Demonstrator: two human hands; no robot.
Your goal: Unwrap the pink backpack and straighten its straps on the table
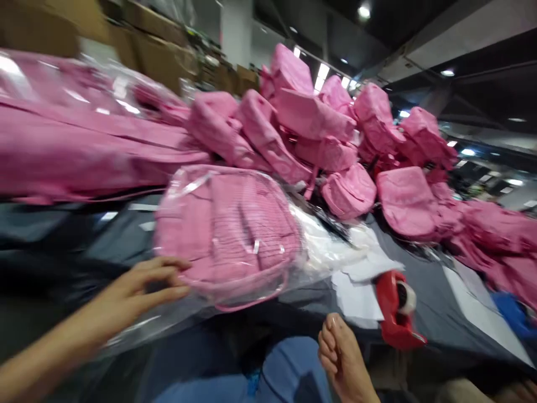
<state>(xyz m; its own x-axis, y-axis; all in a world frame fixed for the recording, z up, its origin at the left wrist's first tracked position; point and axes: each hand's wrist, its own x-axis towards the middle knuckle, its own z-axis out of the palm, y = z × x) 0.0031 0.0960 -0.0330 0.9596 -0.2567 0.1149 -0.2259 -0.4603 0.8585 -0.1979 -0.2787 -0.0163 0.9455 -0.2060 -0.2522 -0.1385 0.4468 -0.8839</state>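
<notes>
A pink backpack (pixel 226 224) inside a clear plastic bag (pixel 293 280) lies at the near edge of the dark-covered table, its straps facing up. My left hand (pixel 155 285) touches its lower left edge, fingers stretched out and the thumb apart from them. Over my lap, to the right of the backpack, my right hand (pixel 342 355) is curled into a fist, with nothing showing in it. A red tape dispenser (pixel 396 310) with a roll of tape stands on the table edge just beyond that fist.
Several pink backpacks (pixel 293 117) are heaped at the back and right. More pink bags under plastic (pixel 84 134) fill the left. White papers (pixel 356 296) and clear plastic bags (pixel 327 240) lie mid-table. Cardboard boxes (pixel 146 53) are stacked behind. A blue item (pixel 512 313) is far right.
</notes>
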